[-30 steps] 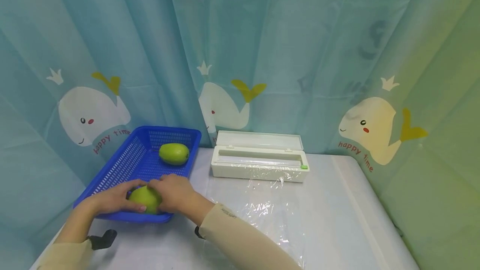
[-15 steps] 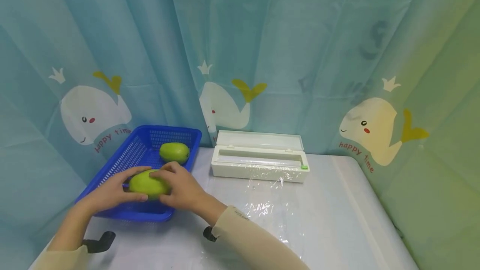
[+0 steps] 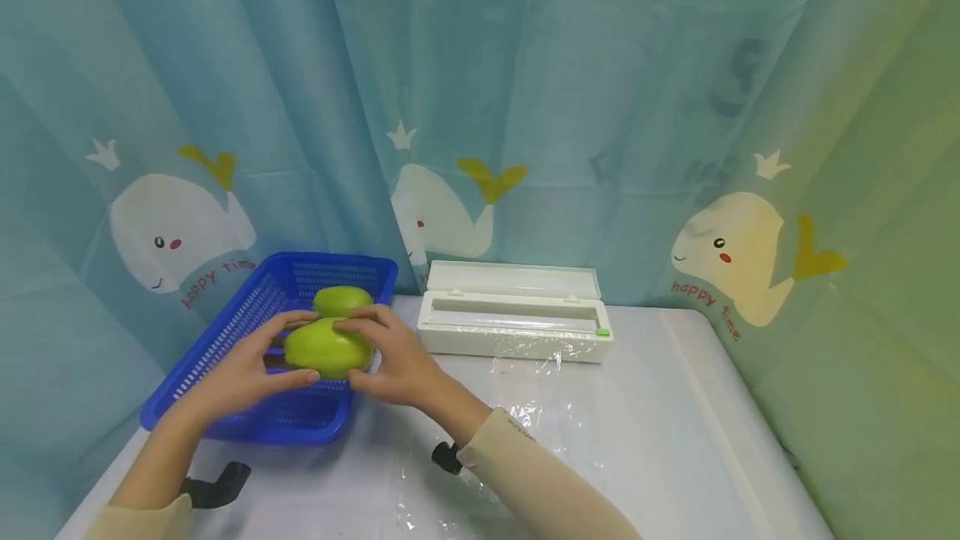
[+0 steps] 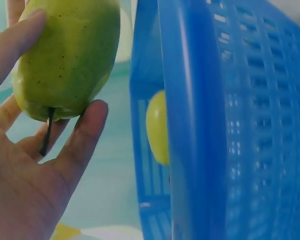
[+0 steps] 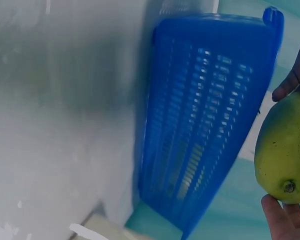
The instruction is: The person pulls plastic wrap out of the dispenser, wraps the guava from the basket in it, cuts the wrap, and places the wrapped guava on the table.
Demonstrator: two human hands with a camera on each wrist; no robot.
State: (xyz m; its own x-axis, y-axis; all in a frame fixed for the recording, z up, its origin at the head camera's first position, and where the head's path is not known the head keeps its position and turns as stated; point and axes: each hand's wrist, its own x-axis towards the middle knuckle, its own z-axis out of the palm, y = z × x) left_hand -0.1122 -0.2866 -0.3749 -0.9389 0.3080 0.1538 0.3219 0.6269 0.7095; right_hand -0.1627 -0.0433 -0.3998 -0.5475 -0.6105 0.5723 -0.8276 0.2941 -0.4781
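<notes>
In the head view my left hand (image 3: 243,369) and right hand (image 3: 401,361) hold an oblong yellow-green fruit (image 3: 328,350) between them, above the blue plastic basket (image 3: 300,432). Thumbs lie on its near side, the other fingers over its top and far side. The left wrist view shows a thin dark stem and small dark specks on this fruit (image 4: 67,55), the stem end facing the left palm. Its other end, with a brown nub, shows in the right wrist view. A second green fruit (image 3: 342,300) lies at the back of the basket, partly hidden behind the held one.
Right of the basket stands a white cling film dispenser (image 3: 517,346), lid raised and roll inside. Clear film (image 3: 525,411) stretches from it over the white table towards me. A blue curtain (image 3: 480,65) with whale prints hangs behind the table.
Both hands have lifted the fruit from the basket's near end and moved it up and to the right. The second fruit and the dispenser have stayed in place.
</notes>
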